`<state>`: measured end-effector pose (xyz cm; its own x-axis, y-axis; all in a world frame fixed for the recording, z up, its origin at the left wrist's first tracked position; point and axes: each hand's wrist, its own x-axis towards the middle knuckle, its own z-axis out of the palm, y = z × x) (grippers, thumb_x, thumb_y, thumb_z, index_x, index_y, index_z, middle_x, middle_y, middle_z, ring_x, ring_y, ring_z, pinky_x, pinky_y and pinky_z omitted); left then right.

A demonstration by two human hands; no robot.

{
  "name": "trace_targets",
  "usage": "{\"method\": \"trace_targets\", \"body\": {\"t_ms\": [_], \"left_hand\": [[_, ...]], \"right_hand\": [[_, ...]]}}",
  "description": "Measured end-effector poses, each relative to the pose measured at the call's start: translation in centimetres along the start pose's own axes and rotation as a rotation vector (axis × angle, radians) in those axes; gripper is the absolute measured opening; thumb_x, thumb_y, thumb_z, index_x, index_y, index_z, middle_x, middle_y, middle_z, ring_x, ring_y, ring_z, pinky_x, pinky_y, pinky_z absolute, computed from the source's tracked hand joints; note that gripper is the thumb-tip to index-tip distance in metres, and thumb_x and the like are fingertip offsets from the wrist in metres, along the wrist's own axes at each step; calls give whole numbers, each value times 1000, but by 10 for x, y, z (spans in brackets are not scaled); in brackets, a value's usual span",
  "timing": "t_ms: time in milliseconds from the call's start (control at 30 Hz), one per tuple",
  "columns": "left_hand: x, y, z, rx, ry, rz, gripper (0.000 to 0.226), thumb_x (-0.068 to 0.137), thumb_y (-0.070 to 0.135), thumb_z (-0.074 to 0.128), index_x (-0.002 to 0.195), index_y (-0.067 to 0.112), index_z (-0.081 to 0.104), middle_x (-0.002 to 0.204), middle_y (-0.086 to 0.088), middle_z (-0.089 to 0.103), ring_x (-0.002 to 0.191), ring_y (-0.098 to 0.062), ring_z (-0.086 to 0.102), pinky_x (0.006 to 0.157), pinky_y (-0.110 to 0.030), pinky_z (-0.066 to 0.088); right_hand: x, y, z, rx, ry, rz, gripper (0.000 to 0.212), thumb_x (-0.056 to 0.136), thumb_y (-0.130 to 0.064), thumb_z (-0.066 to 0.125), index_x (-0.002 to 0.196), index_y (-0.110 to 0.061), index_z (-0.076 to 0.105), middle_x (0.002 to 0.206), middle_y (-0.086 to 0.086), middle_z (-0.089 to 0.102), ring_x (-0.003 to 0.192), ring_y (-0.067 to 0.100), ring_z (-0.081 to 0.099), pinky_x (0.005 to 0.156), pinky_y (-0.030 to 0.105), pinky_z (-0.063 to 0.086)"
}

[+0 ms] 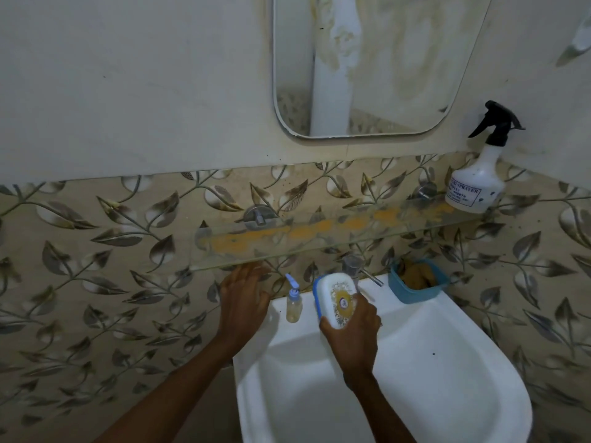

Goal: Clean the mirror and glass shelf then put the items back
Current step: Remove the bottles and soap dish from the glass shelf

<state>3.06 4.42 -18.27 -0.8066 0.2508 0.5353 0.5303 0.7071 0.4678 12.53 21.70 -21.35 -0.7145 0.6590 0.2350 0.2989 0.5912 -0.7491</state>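
Observation:
A mirror (367, 65) with smeared streaks hangs on the wall. Below it runs a glass shelf (319, 233) stained with orange-yellow patches; a white spray bottle (478, 183) with a black trigger stands at its right end. My right hand (355, 334) is shut on a white soap box (335, 298) with a blue edge, held over the sink's back rim. My left hand (243, 298) hovers open, fingers spread, just under the shelf's left end. A small clear pump bottle (293, 303) stands on the sink rim between my hands.
The white sink (431, 362) fills the lower middle, with a metal tap (355, 268) at its back. A blue tub (415, 281) holding a brownish cloth sits at the sink's back right corner. Leaf-patterned tiles cover the wall.

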Motion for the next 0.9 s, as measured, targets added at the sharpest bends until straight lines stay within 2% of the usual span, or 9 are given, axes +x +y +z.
{"method": "trace_targets", "body": {"t_ms": [133,233,400,567,633,733,800,900], "left_hand": [[-3,-9,6,0,1,23,45,69,24,39,107,13,62,114,-14,66,113,-21,44,95,-36,29],[-1,-10,7,13,12,39,45,68,22,39,103,13,64,110,-12,67,109,-19,44,91,-36,31],[2,-13,7,61,-8,46,45,69,25,38,102,15,67,108,-7,68,105,-16,44,89,-33,30],[1,-11,6,65,-14,60,46,68,23,38,105,17,64,112,-6,66,109,-19,49,92,-35,31],[-2,-11,4,70,-17,81,47,67,21,38,107,17,62,114,-8,66,112,-20,46,94,-35,29],[-6,-9,2,71,-27,98,48,67,20,39,111,18,57,117,-8,65,114,-18,44,94,-34,27],[-9,-7,-1,65,-33,100,48,68,20,39,113,19,55,118,-7,64,115,-19,46,96,-33,27],[-13,1,-8,22,-20,161,47,67,17,40,113,19,54,115,-6,64,113,-19,47,97,-31,27]], "right_hand": [[9,5,34,-63,-122,55,85,62,-38,76,133,-16,34,125,10,48,118,26,47,91,39,50],[16,9,49,-174,-140,53,84,64,-41,73,134,-18,32,124,11,46,117,27,45,88,39,51],[28,15,63,-349,-161,-18,82,73,-45,67,140,-15,29,128,17,44,120,29,44,94,37,45],[27,13,73,-435,-114,-45,70,69,-45,72,126,-14,46,119,18,52,110,31,52,83,41,51],[25,13,73,-456,-76,-68,69,66,-46,74,121,-12,50,117,19,55,108,32,54,79,41,52],[23,14,68,-439,-98,-71,72,72,-49,68,129,-13,44,126,17,51,116,30,50,87,39,49],[19,15,62,-423,-82,-70,74,72,-50,68,131,-12,44,127,17,51,116,31,51,88,40,50],[9,14,47,-391,-91,-93,64,79,-45,63,130,-11,46,128,19,52,115,32,52,88,41,50]]}}
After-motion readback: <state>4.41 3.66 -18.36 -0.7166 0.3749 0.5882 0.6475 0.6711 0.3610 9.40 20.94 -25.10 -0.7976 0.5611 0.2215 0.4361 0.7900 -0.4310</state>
